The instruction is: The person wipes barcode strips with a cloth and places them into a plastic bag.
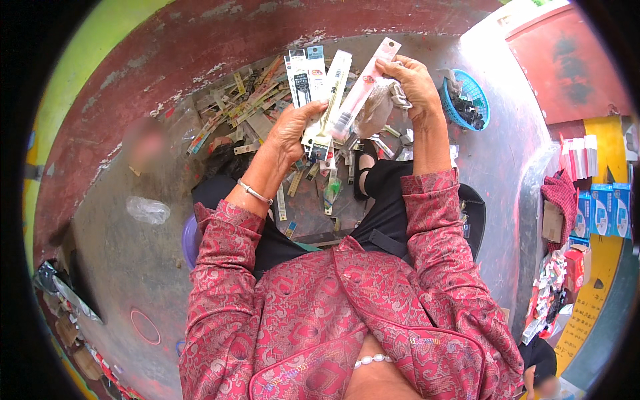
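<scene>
My left hand is closed round several narrow flat packages, mostly white with black and pale blue parts, fanned out upward. In my right hand, thumb and fingers pinch the upper end of a long pink package, whose lower end reaches the packages at my left hand. A crumpled whitish cloth hangs under the right fingers; whether it is held or wrapped on the hand I cannot tell. Below both hands, a loose heap of similar narrow packages lies scattered on the floor between and beyond my feet.
A blue plastic basket with dark items stands on the right. Far right are blue boxes and a checked red cloth. A clear plastic bag and a pink ring lie on the left floor. A red wall curves behind.
</scene>
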Motion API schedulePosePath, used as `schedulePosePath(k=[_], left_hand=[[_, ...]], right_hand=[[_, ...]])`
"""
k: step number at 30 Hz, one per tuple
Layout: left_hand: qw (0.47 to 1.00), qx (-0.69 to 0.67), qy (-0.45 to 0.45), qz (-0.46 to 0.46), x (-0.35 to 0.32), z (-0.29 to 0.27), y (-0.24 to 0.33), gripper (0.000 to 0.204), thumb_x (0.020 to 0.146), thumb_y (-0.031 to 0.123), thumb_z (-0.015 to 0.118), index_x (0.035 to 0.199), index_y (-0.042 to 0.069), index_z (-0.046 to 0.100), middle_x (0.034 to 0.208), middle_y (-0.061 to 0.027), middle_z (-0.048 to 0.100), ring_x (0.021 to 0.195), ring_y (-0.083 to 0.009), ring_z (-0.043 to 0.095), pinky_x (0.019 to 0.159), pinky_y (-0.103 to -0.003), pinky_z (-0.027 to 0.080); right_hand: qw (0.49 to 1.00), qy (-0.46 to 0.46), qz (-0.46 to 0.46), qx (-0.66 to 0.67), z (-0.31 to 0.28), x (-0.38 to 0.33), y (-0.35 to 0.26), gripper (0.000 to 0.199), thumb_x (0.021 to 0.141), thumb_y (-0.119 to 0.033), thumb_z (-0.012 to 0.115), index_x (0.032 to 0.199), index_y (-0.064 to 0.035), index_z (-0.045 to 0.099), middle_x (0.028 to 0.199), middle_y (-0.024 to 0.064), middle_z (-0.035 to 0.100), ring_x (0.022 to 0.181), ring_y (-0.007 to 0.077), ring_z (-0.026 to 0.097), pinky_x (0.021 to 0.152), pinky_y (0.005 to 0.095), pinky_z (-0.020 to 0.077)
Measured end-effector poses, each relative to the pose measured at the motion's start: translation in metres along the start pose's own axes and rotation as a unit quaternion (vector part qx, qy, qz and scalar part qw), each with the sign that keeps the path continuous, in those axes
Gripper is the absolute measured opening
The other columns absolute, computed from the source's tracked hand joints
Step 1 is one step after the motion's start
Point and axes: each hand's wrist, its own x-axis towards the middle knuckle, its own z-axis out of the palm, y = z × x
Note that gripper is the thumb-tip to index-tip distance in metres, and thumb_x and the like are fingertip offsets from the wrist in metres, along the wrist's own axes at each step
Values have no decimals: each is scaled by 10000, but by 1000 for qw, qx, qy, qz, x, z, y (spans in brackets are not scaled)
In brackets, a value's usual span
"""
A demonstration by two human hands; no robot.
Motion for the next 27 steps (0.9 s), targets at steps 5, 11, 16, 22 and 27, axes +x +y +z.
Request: schedulePosePath(k=[5, 11, 16, 22, 27], left_hand=[[997, 57, -50, -9, 2, -11, -2, 393, 778, 143, 582, 1119, -30, 491, 967, -159, 613, 814, -262, 634, 722, -386, 531], [999, 32, -20, 40, -8, 12, 1, 316, 752, 110, 629, 1029, -13, 542, 888, -80, 615, 735, -172, 620, 659, -307, 524], [992, 100, -5, 80, -9, 9, 0, 314, 681, -3, 671, 980, 9, 577, 875, -69, 621, 743, -172, 616, 673, -313, 518], [988, 96, 65, 99, 5, -3, -5, 313, 700, 10, 628, 1002, 2, 546, 869, -83, 611, 738, -197, 621, 672, -334, 533], [989, -94, 79, 87, 16, -21, 6, 244, 765, 42, 595, 1001, 0, 549, 891, -95, 617, 757, -181, 617, 687, -317, 530]], right_hand=[[994, -96, 14, -50, 10, 4, 9, 178, 787, -91, 613, 921, 27, 610, 823, 80, 644, 687, 131, 622, 637, 240, 502], [968, -136, -5, -210, 18, 7, 24, 209, 773, -125, 632, 896, 44, 627, 823, 39, 618, 719, 85, 542, 682, 229, 442], [948, -69, -49, -306, 36, -5, 12, 248, 741, -226, 675, 778, 16, 632, 715, 48, 605, 673, 77, 513, 632, 238, 432], [894, 166, -300, -289, 60, -15, 12, 168, 762, -158, 660, 764, -3, 597, 628, 41, 594, 559, 72, 524, 504, 224, 424], [823, 38, -370, -430, 85, -23, 48, 141, 791, -174, 589, 797, -46, 529, 704, 121, 547, 619, 288, 564, 550, 344, 440]])
